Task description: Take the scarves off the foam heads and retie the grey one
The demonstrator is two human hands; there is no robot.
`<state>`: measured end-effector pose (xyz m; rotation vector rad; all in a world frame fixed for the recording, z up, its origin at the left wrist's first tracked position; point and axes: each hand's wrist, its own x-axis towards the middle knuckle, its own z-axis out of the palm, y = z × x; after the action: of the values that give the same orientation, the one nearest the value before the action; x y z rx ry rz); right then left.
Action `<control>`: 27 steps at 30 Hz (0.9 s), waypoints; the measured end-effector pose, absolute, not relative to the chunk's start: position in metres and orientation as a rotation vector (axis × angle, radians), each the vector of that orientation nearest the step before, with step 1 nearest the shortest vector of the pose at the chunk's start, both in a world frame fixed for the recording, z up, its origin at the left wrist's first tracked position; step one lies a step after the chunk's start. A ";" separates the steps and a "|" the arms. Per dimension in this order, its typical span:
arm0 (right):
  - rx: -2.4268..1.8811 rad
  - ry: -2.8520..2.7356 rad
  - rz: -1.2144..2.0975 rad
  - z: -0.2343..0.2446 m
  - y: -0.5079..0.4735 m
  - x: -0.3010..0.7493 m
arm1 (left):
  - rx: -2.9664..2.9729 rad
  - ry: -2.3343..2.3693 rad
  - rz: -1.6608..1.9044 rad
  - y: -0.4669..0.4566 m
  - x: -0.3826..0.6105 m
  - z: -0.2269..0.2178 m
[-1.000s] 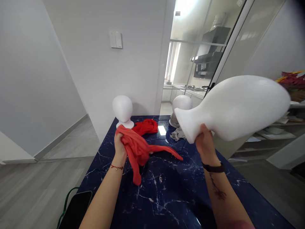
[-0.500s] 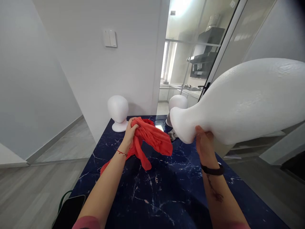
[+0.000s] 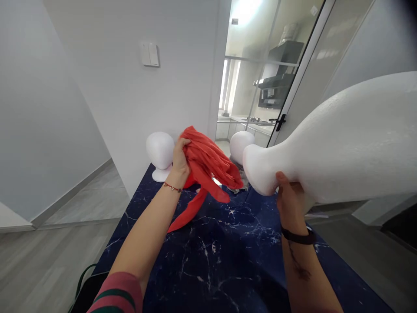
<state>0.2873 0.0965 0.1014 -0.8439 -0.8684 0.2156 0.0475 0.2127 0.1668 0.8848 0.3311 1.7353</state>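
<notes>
A white wall [image 3: 189, 82] carries a double switch [image 3: 150, 54]; at left stands a greyer wall [image 3: 35, 108], edged by a grey skirting [image 3: 73, 195]. The floor [image 3: 42, 256] is grey planks, paler beyond. Through a glass door [image 3: 247, 43] with a black handle [image 3: 279, 123] shows a kitchen — dark hood [image 3: 286, 51], hob [image 3: 256, 119], bright window [image 3: 234, 80]. Glare [image 3: 249, 11] whitens the upper glass. The desk [image 3: 208, 261] is glossy — deep blue, white-veined like marble.

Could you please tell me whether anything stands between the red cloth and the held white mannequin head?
Nothing visible does: between the red cloth in the left hand and the white mannequin head in the right hand, only background shows, including grey fabric farther back.
</notes>
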 end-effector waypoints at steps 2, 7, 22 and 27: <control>-0.833 -0.872 0.224 0.101 0.097 0.290 | 0.972 0.352 1.721 0.216 0.025 0.152; -0.786 -0.888 0.290 0.097 0.104 0.285 | 1.198 0.955 1.367 0.224 -0.034 0.066; -0.819 -0.912 0.325 0.091 0.107 0.271 | 2.392 1.097 0.044 0.155 0.008 -0.001; -0.899 -0.921 0.344 0.081 0.108 0.263 | 2.572 1.113 0.113 0.172 0.020 -0.045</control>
<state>0.2626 0.1076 0.0812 -0.8995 -0.9209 0.3441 0.0202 0.1723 -0.0449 2.5723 1.1132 0.1129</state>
